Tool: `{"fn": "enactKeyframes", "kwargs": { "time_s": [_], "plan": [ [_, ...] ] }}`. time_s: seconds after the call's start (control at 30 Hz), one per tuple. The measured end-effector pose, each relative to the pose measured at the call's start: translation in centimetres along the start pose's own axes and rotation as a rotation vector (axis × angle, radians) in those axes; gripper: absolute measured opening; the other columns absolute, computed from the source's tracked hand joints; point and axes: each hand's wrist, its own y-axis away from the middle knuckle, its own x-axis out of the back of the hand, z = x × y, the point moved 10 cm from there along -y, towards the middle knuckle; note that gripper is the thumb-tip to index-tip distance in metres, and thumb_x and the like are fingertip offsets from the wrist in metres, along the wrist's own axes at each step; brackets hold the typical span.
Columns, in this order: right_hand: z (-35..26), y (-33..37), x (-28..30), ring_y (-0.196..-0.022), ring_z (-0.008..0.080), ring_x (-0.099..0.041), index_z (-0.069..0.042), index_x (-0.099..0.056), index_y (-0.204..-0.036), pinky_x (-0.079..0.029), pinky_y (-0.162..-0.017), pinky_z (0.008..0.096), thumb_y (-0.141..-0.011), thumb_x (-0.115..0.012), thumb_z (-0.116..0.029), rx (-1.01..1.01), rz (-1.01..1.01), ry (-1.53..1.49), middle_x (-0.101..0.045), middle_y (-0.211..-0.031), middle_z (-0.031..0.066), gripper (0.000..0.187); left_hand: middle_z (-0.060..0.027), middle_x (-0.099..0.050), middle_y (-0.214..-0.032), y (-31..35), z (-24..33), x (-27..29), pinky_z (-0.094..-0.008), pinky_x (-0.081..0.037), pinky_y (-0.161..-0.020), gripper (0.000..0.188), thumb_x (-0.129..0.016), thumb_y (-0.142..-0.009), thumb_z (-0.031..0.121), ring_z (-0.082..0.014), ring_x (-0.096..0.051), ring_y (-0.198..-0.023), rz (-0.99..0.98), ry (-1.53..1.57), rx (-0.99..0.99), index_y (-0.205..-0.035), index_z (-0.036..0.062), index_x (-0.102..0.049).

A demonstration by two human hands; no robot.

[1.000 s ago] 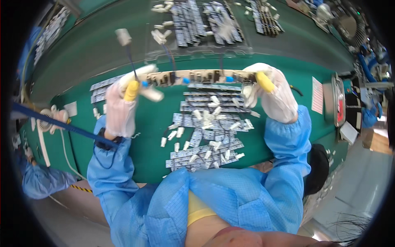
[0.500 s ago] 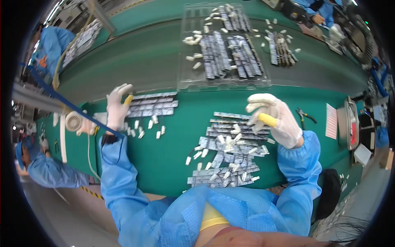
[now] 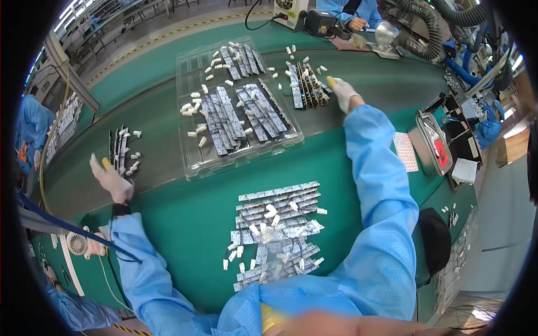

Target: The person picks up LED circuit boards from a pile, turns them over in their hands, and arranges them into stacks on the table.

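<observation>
My left hand (image 3: pixel 115 180), in a white glove with a yellow finger cover, is open at the near end of a small group of circuit board strips (image 3: pixel 119 148) with white connectors, on the dark belt. My right hand (image 3: pixel 343 94), gloved alike, reaches to the right side of another bundle of board strips (image 3: pixel 305 87) on the belt. Its fingers look stretched out, holding nothing visible; whether they touch the bundle is unclear. In front of my body, a pile of board strips (image 3: pixel 277 229) with wires and white connectors lies on the green mat (image 3: pixel 185 235).
A clear plastic tray (image 3: pixel 190 171) with several stacks of strips sits on the belt (image 3: pixel 159 103) between my hands. At left stands a small fan (image 3: pixel 77 243); at right lie a printed sheet (image 3: pixel 406 151) and a metal box (image 3: pixel 434 143). A co-worker's hand (image 3: pixel 357 23) is across the belt.
Both hands have moved forward from the mat to the belt. Board strips that lay by my left hand on the mat are gone from there; a group now lies by it on the belt. The view has shifted.
</observation>
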Motion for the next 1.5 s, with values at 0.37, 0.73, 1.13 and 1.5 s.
{"fn": "enactKeyframes", "kwargs": {
  "time_s": [0.37, 0.73, 1.13, 1.5],
  "plan": [
    [-15.8, 5.0, -7.0, -0.123, 0.0308, -0.052, -0.020, -0.041, -0.138, -0.046, -0.097, 0.0452, -0.064, -0.080, -0.052, -0.243, 0.027, 0.547, -0.050, -0.133, 0.0140, 0.090, -0.0112, -0.054, -0.129, 24.7, 15.8, -12.7, -0.0515, -0.030, -0.112, 0.055, -0.069, -0.068, -0.001, -0.0349, -0.046, -0.128, -1.020, -0.299, -0.882, -0.121, 0.0096, -0.058],
    [-15.3, 5.8, -7.4, -0.112, 0.0338, -0.059, -0.024, -0.043, -0.137, -0.051, -0.089, 0.0494, -0.074, -0.070, -0.028, 0.048, -0.034, 0.644, -0.057, -0.124, 0.0139, 0.068, -0.0091, -0.062, -0.117, 24.2, 17.7, -12.5, -0.0502, -0.038, -0.107, 0.042, -0.070, -0.072, 0.003, -0.0326, -0.055, -0.119, -0.942, -0.090, -0.875, -0.113, 0.0100, -0.062],
    [-9.2, 9.4, -5.6, -0.068, 0.0238, -0.062, -0.011, -0.056, -0.123, -0.053, -0.057, 0.0380, -0.088, -0.059, -0.030, -0.195, -0.625, -1.076, -0.066, -0.098, 0.0156, 0.040, -0.0074, -0.048, -0.137, 36.0, 19.7, -11.3, -0.0547, -0.024, -0.112, 0.053, -0.065, -0.078, 0.050, -0.0361, -0.037, -0.134, -1.507, -0.014, -0.798, -0.119, 0.0178, -0.060],
    [-26.7, 36.6, -13.6, -0.108, 0.0344, -0.058, -0.010, -0.050, -0.129, -0.047, -0.093, 0.0412, -0.061, -0.073, -0.005, 1.128, -0.555, 0.364, -0.059, -0.118, 0.0149, 0.072, -0.0106, -0.057, -0.124, 33.1, 22.1, -7.2, -0.0433, -0.045, -0.098, 0.043, -0.063, -0.084, 0.035, -0.0313, -0.055, -0.116, -1.090, 0.064, -0.955, -0.118, 0.0100, -0.061]
  ]
}}
